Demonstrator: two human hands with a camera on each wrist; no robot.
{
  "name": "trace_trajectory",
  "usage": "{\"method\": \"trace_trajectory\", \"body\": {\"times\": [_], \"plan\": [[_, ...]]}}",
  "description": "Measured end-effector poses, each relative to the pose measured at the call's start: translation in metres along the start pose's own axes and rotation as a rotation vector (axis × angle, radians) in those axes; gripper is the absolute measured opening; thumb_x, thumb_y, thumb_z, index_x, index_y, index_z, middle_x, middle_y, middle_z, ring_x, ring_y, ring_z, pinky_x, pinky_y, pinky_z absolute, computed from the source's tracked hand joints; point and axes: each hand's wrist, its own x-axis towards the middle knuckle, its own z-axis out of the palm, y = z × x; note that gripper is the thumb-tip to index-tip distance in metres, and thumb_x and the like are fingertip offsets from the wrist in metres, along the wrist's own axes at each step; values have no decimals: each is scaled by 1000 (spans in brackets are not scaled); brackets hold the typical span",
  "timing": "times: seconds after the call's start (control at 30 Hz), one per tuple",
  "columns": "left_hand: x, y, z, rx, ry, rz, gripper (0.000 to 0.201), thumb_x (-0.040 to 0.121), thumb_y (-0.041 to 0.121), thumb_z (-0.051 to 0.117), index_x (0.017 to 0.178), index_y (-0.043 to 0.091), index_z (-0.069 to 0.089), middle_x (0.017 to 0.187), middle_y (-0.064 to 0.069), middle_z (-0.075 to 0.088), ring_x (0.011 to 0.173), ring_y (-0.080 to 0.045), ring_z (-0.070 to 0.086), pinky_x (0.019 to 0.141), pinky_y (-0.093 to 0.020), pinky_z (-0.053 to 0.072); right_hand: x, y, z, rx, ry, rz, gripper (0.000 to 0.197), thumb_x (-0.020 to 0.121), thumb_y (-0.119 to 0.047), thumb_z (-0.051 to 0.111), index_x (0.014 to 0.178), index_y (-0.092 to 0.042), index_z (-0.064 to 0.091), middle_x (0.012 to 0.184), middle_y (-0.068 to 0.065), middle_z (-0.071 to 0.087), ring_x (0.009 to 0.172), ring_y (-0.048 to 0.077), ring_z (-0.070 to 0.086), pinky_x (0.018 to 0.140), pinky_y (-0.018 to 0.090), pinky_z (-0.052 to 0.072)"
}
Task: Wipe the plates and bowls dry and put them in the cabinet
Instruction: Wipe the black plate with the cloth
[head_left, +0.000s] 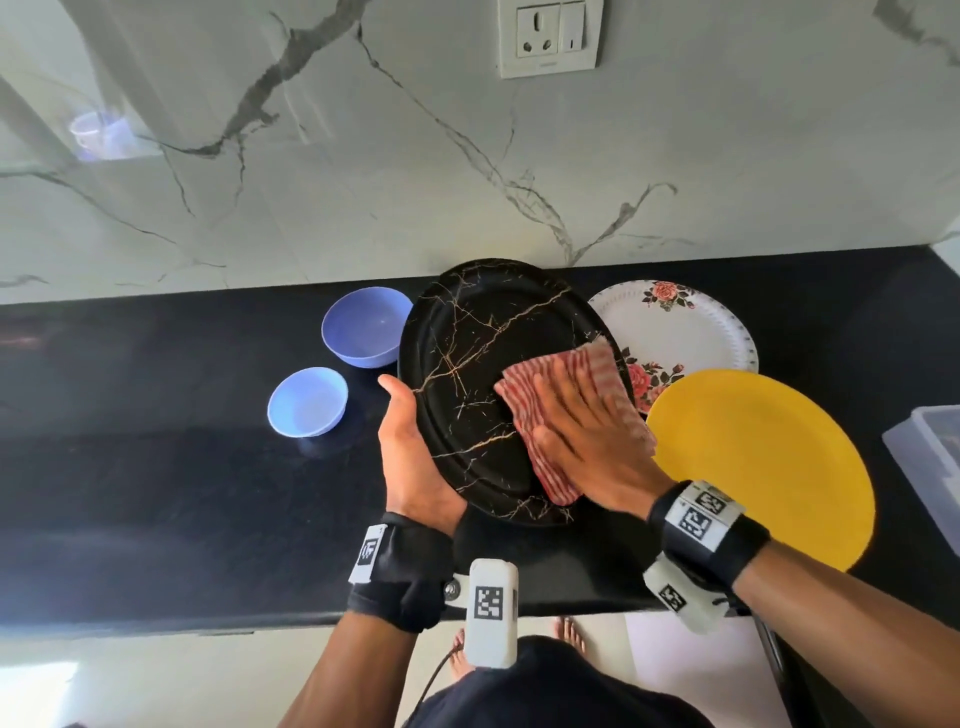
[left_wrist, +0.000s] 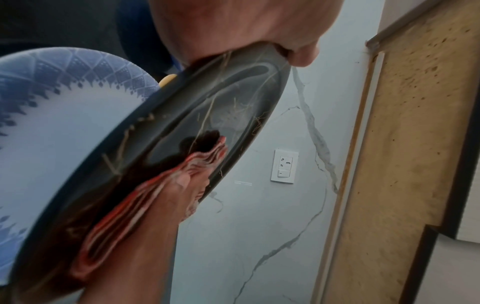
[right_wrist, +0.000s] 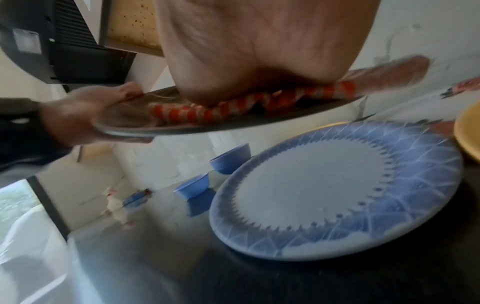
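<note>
**While one plate is wiped, three wait**

While the left hand (head_left: 410, 452) grips the black plate (head_left: 467, 364) by its rim above the surface (head_left: 156, 467), the right hand (head_left: 587, 441) presses a striped cloth (head_left: 571, 374) flat onto it, fingers straight. Three plates lie below: floral (head_left: 691, 322), yellow (head_left: 769, 457), blue-patterned (right_wrist: 324, 195). Two blue bowls (head_left: 363, 325) (head_left: 307, 400) stand left.

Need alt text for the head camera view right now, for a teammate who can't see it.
Left hand grips the rim of a black gold-veined plate held above a black counter, while the right hand presses a red striped cloth flat on it. Two blue bowls sit left; a floral plate and yellow plate sit right.
</note>
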Motion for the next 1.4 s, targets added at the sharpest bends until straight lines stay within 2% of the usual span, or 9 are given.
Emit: {"method": "trace_trajectory", "body": {"times": [0.17,0.4,0.53,0.77,0.9,1.03,1.13,1.23,1.4], "plan": [[-2,-9,4,20,-15,-42,73,102,72,35,128,17,75,136,-17,68,126,-37,66,112,-55,45,-18,-49,-1,7,-5,-219,58,108,-52,11,151,-45,-27,160,-10,-37,149,16,-34,120,42,-26],[-5,-14,15,4,-111,-115,79,101,73,30,131,15,74,142,-15,65,130,-31,64,111,-49,43,23,-48,-34,-66,76,-239,60,106,-59,16,154,-48,-18,166,-11,-26,153,19,-26,124,58,-6],[1,-18,11,24,-114,-68,73,103,69,38,151,17,54,154,-15,54,142,-36,52,124,-58,29,50,-36,-58,-112,170,-160,61,101,-63,8,152,-46,-21,166,-4,-21,153,22,-23,125,56,-7],[10,-12,-1,186,-84,39,74,102,67,46,150,11,53,152,-23,53,143,-43,48,122,-65,28,73,8,-69,-86,137,47,77,92,-71,-17,158,-31,-22,167,11,-22,154,35,-20,122,65,5],[10,-16,-3,195,-70,45,76,97,69,58,132,1,59,121,-28,61,110,-41,60,100,-55,49,59,-33,-61,-276,255,-234,68,107,-53,15,162,-12,9,166,26,4,154,45,1,124,57,-4],[8,-15,-3,106,-72,54,76,92,64,68,150,17,55,153,-11,55,143,-29,50,123,-51,29,64,-48,-52,-281,194,-372,66,106,-57,20,163,-29,1,171,8,-7,156,34,-10,120,66,8],[8,-14,-4,92,-68,53,74,98,65,59,150,13,53,149,-17,56,140,-33,52,123,-57,28,74,-34,-68,-229,166,-301,63,107,-56,16,161,-35,-9,168,0,-21,154,28,-20,120,65,-10],[7,-11,-12,122,-46,39,83,95,70,58,153,11,49,155,-25,48,145,-45,45,123,-66,26,77,-11,-83,-212,97,-126,66,106,-58,15,156,-35,-21,160,-3,-34,149,23,-31,106,43,-36],[8,0,-24,103,47,143,65,98,61,61,143,14,61,147,-26,57,138,-46,53,117,-70,33,59,34,-70,-107,-23,85,70,93,-71,-10,149,-36,-33,159,-2,-40,147,19,-36,124,51,-12]]}}
